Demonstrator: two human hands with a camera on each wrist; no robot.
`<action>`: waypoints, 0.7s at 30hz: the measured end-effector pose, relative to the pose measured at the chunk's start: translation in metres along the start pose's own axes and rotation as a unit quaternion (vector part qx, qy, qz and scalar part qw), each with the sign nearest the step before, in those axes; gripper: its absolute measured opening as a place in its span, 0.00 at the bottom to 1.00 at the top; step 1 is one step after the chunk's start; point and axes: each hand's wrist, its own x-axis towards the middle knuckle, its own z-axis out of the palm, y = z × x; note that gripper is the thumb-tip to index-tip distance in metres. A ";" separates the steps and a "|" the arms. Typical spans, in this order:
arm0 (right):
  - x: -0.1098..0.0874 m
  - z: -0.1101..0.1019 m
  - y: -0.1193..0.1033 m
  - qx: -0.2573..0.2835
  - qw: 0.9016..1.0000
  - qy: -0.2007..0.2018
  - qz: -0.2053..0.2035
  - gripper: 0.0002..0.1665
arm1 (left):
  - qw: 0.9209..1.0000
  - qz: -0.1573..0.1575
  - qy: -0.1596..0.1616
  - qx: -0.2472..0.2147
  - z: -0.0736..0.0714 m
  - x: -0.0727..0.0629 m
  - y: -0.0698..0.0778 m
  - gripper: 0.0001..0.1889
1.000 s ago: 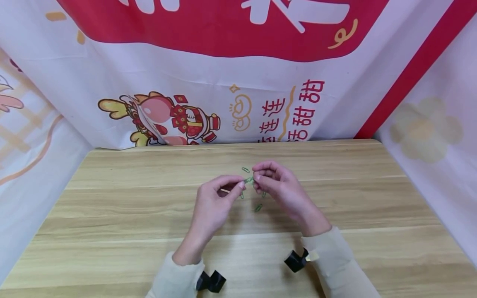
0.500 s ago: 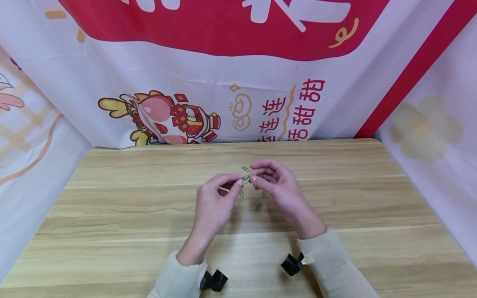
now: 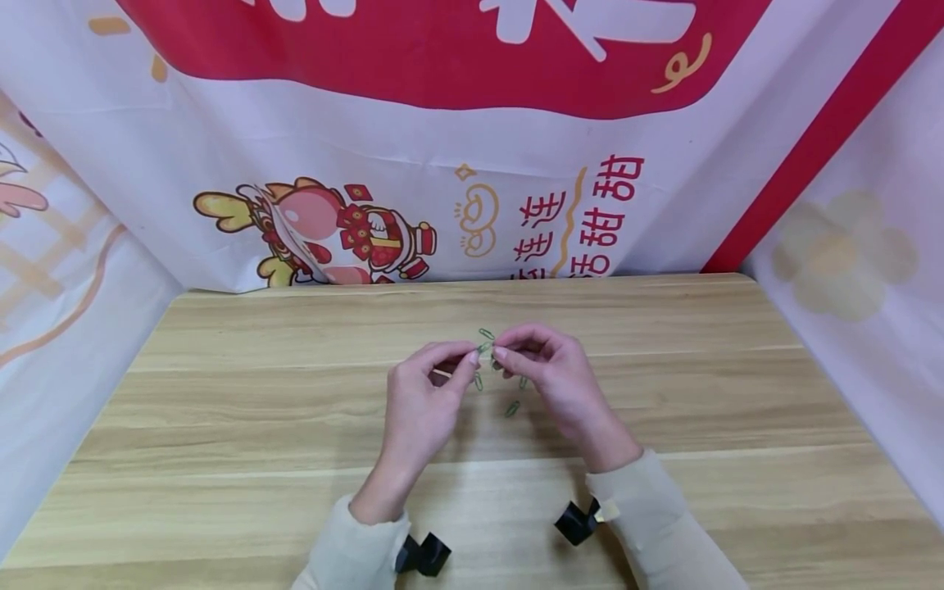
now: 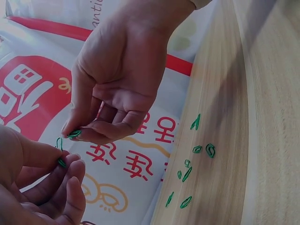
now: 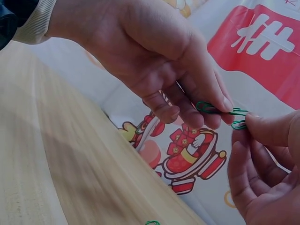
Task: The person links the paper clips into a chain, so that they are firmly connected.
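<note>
Above the table, both hands are raised with their fingertips close together. My left hand (image 3: 424,397) pinches a green paper clip (image 3: 483,347) between thumb and index finger; its wire sticks out towards the other hand. My right hand (image 3: 556,381) pinches another green paper clip (image 5: 239,124) with thumb and fingertips, a small part of it showing. In the left wrist view the clip in the left hand (image 4: 59,144) stands up from the fingertips, close to the right hand's clip (image 4: 74,134). Whether the two clips are linked, I cannot tell.
Several loose green paper clips lie on the wooden table (image 3: 258,426) under and around the hands, one clip (image 3: 512,408) in front and another clip (image 3: 486,334) behind. A printed cloth (image 3: 413,139) hangs at the table's back edge, with more cloth at both sides.
The right hand has shifted slightly left, its fingertips still near the left hand's. The held clips have turned a little between the fingers. Loose clips on the table have stayed put.
</note>
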 end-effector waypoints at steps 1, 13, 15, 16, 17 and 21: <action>0.000 0.000 0.000 -0.002 1.000 -0.002 0.001 0.09 | 1.000 -0.001 0.001 -0.001 0.000 0.000 0.000 0.08; 0.001 -0.005 0.000 0.068 0.997 0.023 0.018 0.08 | 0.999 -0.009 -0.026 -0.018 0.003 -0.001 0.000 0.07; 0.002 -0.005 0.000 0.086 0.996 0.022 0.022 0.10 | 0.999 -0.009 -0.032 -0.017 0.003 -0.002 0.000 0.07; 0.002 -0.005 0.001 0.093 0.995 0.022 0.024 0.10 | 0.999 -0.009 -0.033 -0.018 0.004 -0.002 0.000 0.07; 0.002 -0.005 0.001 0.100 0.994 0.021 0.025 0.11 | 0.999 -0.008 -0.034 -0.018 0.004 -0.002 -0.001 0.07; 0.003 -0.005 0.002 0.115 0.993 0.024 0.030 0.12 | 0.999 -0.006 -0.036 -0.017 0.005 -0.002 -0.001 0.07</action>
